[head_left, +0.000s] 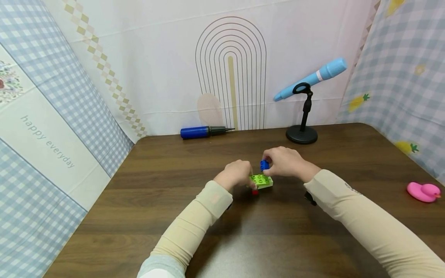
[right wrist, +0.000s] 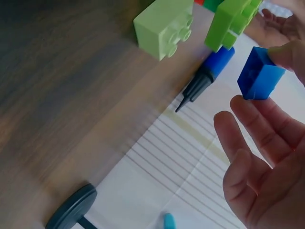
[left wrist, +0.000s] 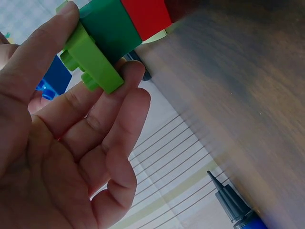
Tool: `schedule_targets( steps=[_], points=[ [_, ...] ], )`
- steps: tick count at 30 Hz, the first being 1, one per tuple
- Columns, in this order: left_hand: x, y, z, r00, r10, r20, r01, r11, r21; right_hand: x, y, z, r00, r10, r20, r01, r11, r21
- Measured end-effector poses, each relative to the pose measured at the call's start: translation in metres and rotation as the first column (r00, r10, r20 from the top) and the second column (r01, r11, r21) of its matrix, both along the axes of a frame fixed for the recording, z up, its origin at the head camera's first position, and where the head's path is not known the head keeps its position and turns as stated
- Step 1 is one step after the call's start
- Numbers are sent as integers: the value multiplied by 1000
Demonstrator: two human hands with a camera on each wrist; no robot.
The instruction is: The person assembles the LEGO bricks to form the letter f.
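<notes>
My left hand (head_left: 237, 174) pinches a lime green toy brick (left wrist: 97, 59) by its ends, thumb on one side and fingers on the other. Under that brick sits a dark green brick (left wrist: 110, 28), with a red brick (left wrist: 147, 16) below it. A pale green brick (right wrist: 164, 29) stands on the table close beside this stack. Between thumb and fingertips, my right hand (head_left: 286, 162) holds a small blue brick (right wrist: 259, 74), tilted and apart from the lime brick, just above it in the head view.
At the table's back edge lie a blue hand pump (head_left: 196, 132) and a black stand (head_left: 301, 134) holding a light blue toy microphone (head_left: 325, 72). A pink rubber duck (head_left: 422, 192) sits at the right. Cloth curtains (head_left: 167, 69) hang behind the wooden table (head_left: 146, 216).
</notes>
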State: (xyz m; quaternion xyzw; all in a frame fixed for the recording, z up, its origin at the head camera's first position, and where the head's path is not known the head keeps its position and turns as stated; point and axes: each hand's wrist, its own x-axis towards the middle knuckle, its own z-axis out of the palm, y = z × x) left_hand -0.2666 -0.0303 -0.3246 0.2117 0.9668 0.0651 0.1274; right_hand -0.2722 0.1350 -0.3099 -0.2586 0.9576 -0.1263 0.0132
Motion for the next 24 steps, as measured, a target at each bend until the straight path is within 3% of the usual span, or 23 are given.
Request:
schedule_targets(
  steps=[13, 19, 24],
  points=[
    [-1, -1, -2, 1000, 4, -19, -4, 1000, 3, 8, -12, -6, 997, 61, 47, -57, 994, -89],
    [-2, -2, -5, 999, 13, -42, -11, 999, 30, 6, -10, -13, 983, 162, 83, -140, 965, -221],
    [-2, -4, -5, 999, 4, -40, -2, 999, 50, 6, -10, -16, 974, 203, 101, -170, 949, -267]
  ],
)
